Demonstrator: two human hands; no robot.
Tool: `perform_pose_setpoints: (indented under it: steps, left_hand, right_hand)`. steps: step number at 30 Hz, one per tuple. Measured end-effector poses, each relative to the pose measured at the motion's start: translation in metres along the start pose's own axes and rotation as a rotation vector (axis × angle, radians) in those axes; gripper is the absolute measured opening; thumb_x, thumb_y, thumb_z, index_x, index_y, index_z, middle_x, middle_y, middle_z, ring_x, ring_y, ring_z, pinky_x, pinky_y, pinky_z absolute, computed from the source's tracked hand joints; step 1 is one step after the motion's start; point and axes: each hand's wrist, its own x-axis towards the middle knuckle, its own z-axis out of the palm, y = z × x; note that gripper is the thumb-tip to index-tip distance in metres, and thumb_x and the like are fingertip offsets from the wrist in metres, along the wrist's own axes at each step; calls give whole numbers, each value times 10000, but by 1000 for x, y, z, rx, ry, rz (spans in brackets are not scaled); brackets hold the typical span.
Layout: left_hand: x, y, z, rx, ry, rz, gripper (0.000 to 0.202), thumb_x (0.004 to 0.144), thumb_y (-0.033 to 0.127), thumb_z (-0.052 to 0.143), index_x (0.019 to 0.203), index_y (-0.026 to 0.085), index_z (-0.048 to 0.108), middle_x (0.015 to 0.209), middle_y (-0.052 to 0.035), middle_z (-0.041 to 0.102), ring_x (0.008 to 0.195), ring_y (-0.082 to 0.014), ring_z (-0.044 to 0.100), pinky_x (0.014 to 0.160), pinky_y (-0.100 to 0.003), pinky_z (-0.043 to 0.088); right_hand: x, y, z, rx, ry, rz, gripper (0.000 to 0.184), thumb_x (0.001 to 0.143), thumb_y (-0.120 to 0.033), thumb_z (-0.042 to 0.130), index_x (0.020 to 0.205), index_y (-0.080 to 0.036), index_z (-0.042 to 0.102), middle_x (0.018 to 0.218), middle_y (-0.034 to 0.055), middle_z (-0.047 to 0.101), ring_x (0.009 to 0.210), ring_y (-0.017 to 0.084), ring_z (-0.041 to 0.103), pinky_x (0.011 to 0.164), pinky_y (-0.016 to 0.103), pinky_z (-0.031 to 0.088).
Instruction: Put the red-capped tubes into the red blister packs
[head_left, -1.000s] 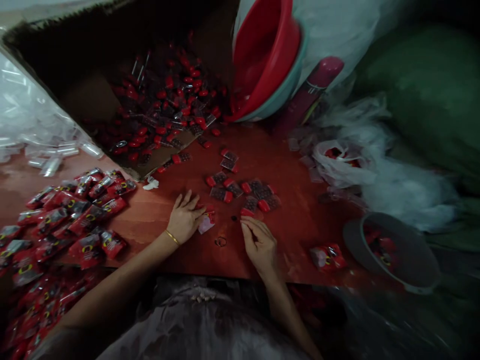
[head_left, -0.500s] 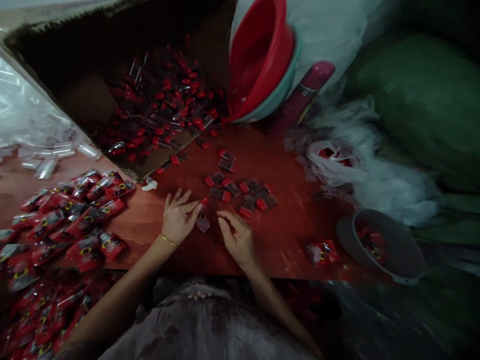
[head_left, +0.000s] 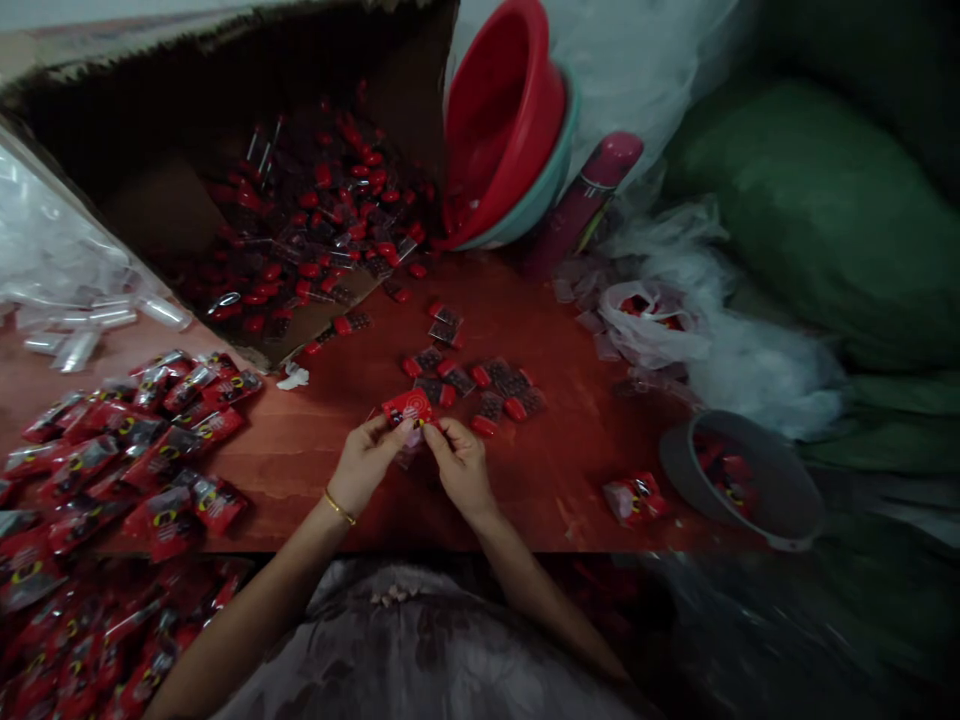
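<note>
1 small red packet (head_left: 407, 406) is lying between the fingertips of 2 hands, just above the red tabletop (head_left: 577, 400); whether its lower end is touching the surface, I cannot tell. The left hand (head_left: 365, 460) is pinching it from the left, the thumb pressing on the near face and the curled fingers lying behind and beside it. The right hand (head_left: 463, 468) is meeting it at the lower right edge, thumb and forefinger closing on that side, while the other fingers are bending close beside them. The 2 thumbs are almost touching.

The packet's red, printed end is pointing away from the person, its top edge slanting slightly, and its pale, clear end is pointing back toward the body, between the thumbs. The long axis seems to be running away from the body, though the fingers are covering too much to be sure.

Both forearms are reaching in from the lower corners and converging in front of the torso, the backs of the hands facing up. A gold bracelet (head_left: 340, 508) is circling the left wrist. Beyond the right hand, a cluster of red-capped packs (head_left: 516, 406) is lying flat on the tabletop.
</note>
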Motion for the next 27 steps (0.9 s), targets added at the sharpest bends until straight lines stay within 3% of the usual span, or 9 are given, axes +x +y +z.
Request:
perform_pose_setpoints:
  steps: [5, 10, 12, 16, 19, 23, 27]
  left_hand:
    - [1, -5, 4, 67, 71, 35, 244, 628, 384, 693, 629, 140, 693, 538, 0, 620, 508, -110, 518, 481, -211, 423]
    - [2, -11, 6, 118, 143, 41, 288, 626, 399, 691, 502, 144, 638, 438, 26, 537, 440, -76, 439, 426, -186, 351]
    - [2, -11, 7, 65, 128, 20, 293, 616, 410, 704, 518, 140, 648, 459, 23, 554, 456, -74, 456, 446, -184, 372]
    - [3, -8, 4, -187, 46, -145, 358, 568, 429, 748, 776, 140, 711, 647, -12, 665, 537, -96, 546, 525, -216, 463]
    - [4, -7, 2, -253, 66, -226, 394, 499, 408, 795, 739, 108, 704, 650, -31, 674, 539, -105, 568, 547, -236, 490]
    - [8, -3, -3, -355, 194, -324, 359, 431, 337, 838, 645, 107, 664, 597, -7, 657, 520, -92, 581, 552, -217, 502]
    - [11, 3, -6, -459, 123, -465, 266, 522, 272, 814, 645, 124, 630, 550, -2, 643, 496, -103, 594, 525, -217, 500]
  right_hand:
    - [-4, 7, 2, 20, -17, 10, 214, 834, -333, 484, 724, -186, 593, 660, -5, 602, 614, 124, 536, 592, 226, 437]
    - [-7, 11, 5, -90, 4, -20, 284, 858, -340, 450, 618, -196, 501, 549, -40, 472, 524, 98, 439, 514, 208, 362]
    - [-6, 11, 4, -140, 9, -51, 302, 874, -339, 428, 610, -199, 478, 540, -45, 447, 518, 95, 426, 511, 207, 349]
    - [1, 9, -4, -198, -86, -105, 278, 890, -335, 416, 671, -196, 515, 590, -32, 501, 558, 104, 482, 548, 210, 381]
    - [5, 9, -19, -329, -119, -149, 250, 901, -317, 396, 761, -192, 562, 663, -2, 579, 616, 126, 542, 598, 228, 420]
    - [13, 15, -57, -759, -13, -293, 238, 871, -199, 389, 975, -171, 601, 928, 80, 657, 876, 201, 570, 808, 322, 428]
    - [30, 22, -100, -1139, -199, -376, 462, 780, -48, 388, 1199, -174, 538, 1256, 79, 555, 1139, 258, 441, 934, 416, 337]
